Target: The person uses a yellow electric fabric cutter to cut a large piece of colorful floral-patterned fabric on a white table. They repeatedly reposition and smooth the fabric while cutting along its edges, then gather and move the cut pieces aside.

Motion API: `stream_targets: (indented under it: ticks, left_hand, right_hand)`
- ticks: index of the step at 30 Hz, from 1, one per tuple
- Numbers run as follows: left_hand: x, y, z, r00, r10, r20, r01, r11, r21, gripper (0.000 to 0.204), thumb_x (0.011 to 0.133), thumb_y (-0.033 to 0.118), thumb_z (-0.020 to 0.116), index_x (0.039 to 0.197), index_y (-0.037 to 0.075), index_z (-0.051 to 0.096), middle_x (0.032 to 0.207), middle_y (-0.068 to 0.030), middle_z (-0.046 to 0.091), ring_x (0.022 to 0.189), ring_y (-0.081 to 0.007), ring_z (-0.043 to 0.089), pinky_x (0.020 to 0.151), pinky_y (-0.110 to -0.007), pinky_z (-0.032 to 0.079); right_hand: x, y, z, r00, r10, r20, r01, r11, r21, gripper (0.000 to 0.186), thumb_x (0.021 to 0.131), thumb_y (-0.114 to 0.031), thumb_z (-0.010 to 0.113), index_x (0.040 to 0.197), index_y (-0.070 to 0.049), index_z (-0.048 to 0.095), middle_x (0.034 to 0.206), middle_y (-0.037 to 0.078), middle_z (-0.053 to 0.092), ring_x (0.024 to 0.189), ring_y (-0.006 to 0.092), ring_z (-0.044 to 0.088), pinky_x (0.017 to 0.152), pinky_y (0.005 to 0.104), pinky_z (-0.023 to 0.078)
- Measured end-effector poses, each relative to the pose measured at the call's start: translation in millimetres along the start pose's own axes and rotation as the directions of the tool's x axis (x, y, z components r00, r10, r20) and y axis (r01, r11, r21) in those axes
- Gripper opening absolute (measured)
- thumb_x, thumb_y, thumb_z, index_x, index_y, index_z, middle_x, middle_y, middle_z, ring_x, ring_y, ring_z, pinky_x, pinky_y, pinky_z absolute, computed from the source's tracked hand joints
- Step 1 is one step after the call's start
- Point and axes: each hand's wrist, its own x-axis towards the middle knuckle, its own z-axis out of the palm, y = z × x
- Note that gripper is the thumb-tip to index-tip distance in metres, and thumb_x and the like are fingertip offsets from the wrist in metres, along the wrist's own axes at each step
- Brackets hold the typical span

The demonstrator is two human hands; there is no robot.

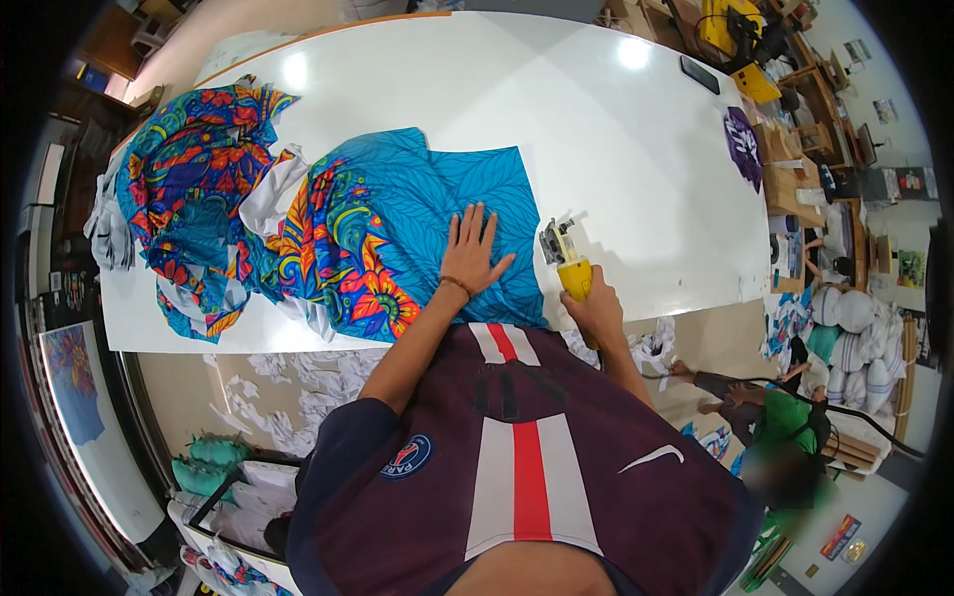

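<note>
Ample tabletop (656,159) stretches right of the yellow cutter (572,275) and fabric edge (534,223).

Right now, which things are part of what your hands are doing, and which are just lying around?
Part of it:
- yellow handheld tool with a metal head, in my right hand
- blue leaf-patterned cloth, under my flat left hand
- probably the bright floral cloth heap beside it

Seemingly just lying around:
- flat black phone
- purple-and-white cloth bundle
- crumpled white scraps

Blue leaf-patterned fabric (412,223), multicoloured flowers (386,301), yellow-and-silver tool (574,278), white table (656,179)
</note>
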Motion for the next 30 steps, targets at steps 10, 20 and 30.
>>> stream_targets:
  ticks: [10, 20, 30]
  left_hand:
    - [-8, 16, 1, 1.000, -0.008, -0.011, 0.008, 0.999, -0.041, 0.087, 0.095, 0.060, 0.062, 0.154, -0.001, 0.044, 0.163, -0.0271, 0.034, 0.155, -0.0411, 0.027, 0.127, -0.057, 0.019]
    - [-8, 14, 3, 1.000, -0.016, 0.001, 0.016, 0.999, -0.039, 0.087, 0.095, 0.061, 0.059, 0.154, -0.001, 0.045, 0.164, -0.0256, 0.034, 0.156, -0.0400, 0.025, 0.127, -0.057, 0.017]
    - [-8, 14, 0, 1.000, -0.009, 0.001, 0.009, 0.999, -0.037, 0.087, 0.094, 0.060, 0.061, 0.153, -0.002, 0.046, 0.163, -0.0263, 0.035, 0.156, -0.0400, 0.026, 0.127, -0.057, 0.018]
  right_hand:
    - [16, -15, -20, 0.999, 0.032, 0.029, -0.031, 0.999, -0.024, 0.064, 0.081, -0.042, 0.074, 0.127, -0.005, 0.047, 0.102, 0.027, 0.072, 0.096, 0.0469, 0.072, 0.083, 0.0544, 0.057]
    - [33, -25, -22, 1.000, 0.005, 0.019, -0.005, 1.000, -0.024, 0.063, 0.081, -0.039, 0.074, 0.126, -0.005, 0.048, 0.104, 0.029, 0.072, 0.098, 0.0480, 0.072, 0.084, 0.0551, 0.057]
    - [66, -44, -29, 1.000, -0.011, 0.009, 0.012, 0.998, -0.054, 0.064, 0.080, -0.040, 0.076, 0.126, -0.005, 0.049, 0.107, 0.028, 0.072, 0.101, 0.0469, 0.072, 0.087, 0.0545, 0.057]
